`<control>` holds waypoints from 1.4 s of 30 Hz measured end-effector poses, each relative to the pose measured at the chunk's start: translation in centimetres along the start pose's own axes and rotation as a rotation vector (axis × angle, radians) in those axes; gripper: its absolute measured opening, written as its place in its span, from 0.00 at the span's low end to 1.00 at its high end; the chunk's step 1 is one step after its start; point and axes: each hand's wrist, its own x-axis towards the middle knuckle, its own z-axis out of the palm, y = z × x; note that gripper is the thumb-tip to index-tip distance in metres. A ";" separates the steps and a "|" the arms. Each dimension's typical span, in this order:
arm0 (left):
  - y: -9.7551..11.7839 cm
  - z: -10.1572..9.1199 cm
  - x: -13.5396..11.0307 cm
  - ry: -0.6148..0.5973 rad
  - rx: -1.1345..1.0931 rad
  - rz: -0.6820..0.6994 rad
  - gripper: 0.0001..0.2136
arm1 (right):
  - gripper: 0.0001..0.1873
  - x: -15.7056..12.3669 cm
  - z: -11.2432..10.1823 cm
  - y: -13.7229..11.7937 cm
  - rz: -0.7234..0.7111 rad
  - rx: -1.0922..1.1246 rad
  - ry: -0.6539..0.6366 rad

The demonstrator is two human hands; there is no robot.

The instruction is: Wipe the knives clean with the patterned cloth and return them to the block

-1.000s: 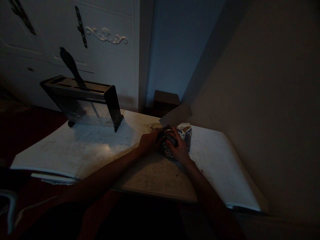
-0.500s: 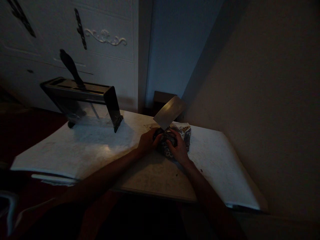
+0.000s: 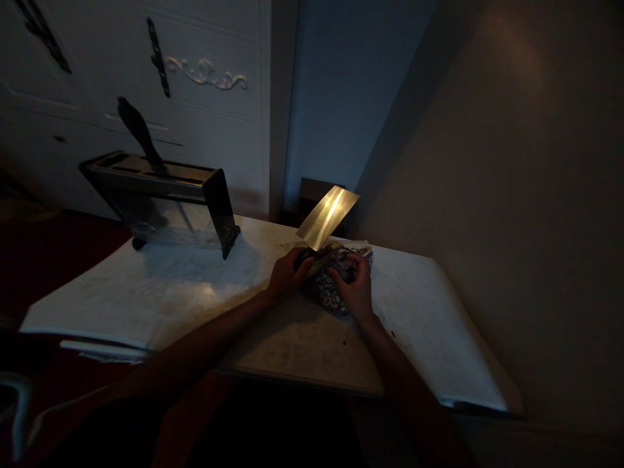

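Two-handed handling of a cleaver in a cloth, in dim light. My left hand (image 3: 285,278) grasps the cleaver (image 3: 327,218) low down, apparently by its dark handle, most of which my fingers hide. The blade rises tilted from my grip and reaches out above the far edge of the white surface (image 3: 419,286), catching a bright streak of light. My right hand (image 3: 357,283) pinches a gathered fold of the patterned cloth (image 3: 327,298) between thumb and fingers, just beside the base of the blade; the rest of the cloth lies bunched below, near the same far edge. To the left, also toward the far edge, stands a knife block (image 3: 158,179) holding one black-handled knife (image 3: 139,130).

Points of technique, as I judge them: the left grip should be firm, with the blade directed away from me; the cloth should stay several folds thick under my right fingertips; strokes should run from spine toward edge, never along the edge with bare fingers. Which side is sharpened I cannot tell, so both deserve care. Slack cloth could snag on a corner of the blade.
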 end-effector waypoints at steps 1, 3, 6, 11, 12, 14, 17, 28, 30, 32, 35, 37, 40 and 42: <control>0.0 0.0 0.0 0.001 -0.016 -0.005 0.16 | 0.25 0.1 -0.2 -0.1 0.003 -0.042 0.001; 0.1 -0.1 0.1 0.005 -0.039 -0.017 0.16 | 0.20 0.4 -0.7 -0.5 -0.011 -0.116 -0.028; 0.2 -0.2 0.3 0.020 -0.061 -0.044 0.15 | 0.18 0.8 -1.3 -1.2 -0.035 -0.151 -0.080; -0.1 -0.1 0.5 0.042 -0.095 -0.080 0.15 | 0.17 1.1 -1.8 -1.3 0.131 0.057 -0.070; -0.2 -0.1 0.6 0.045 -0.102 -0.088 0.15 | 0.17 1.1 -1.8 -1.2 0.186 0.130 -0.069; -0.3 -0.1 0.7 0.053 -0.110 -0.106 0.15 | 0.18 1.1 -1.8 -1.1 0.289 0.279 -0.051; -0.3 -0.2 0.8 0.055 -0.120 -0.134 0.15 | 0.20 1.2 -1.9 -1.3 0.403 0.494 0.015; -0.4 -0.4 1.1 0.117 -0.169 -0.177 0.14 | 0.21 0.9 -2.7 -2.5 0.425 0.707 -0.146; -0.5 -0.4 1.2 0.115 -0.182 -0.169 0.14 | 0.20 1.2 -2.5 -2.5 0.455 0.723 -0.124; -0.6 -0.4 1.3 0.108 -0.206 -0.156 0.15 | 0.18 1.5 -2.2 -2.3 0.502 0.725 -0.083; -0.6 -0.4 1.3 0.089 -0.228 -0.148 0.15 | 0.18 1.8 -2.0 -2.1 0.548 0.700 -0.029; -0.5 -0.4 1.2 0.071 -0.246 -0.134 0.14 | 0.18 1.9 -1.9 -2.1 0.542 0.681 -0.014; -0.1 -0.3 1.0 0.044 -0.275 -0.097 0.13 | 0.20 1.7 -1.5 -2.3 0.551 0.681 -0.024; 0.5 -0.2 0.7 0.030 -0.286 -0.076 0.14 | 0.20 1.4 -1.2 -2.5 0.597 0.724 -0.052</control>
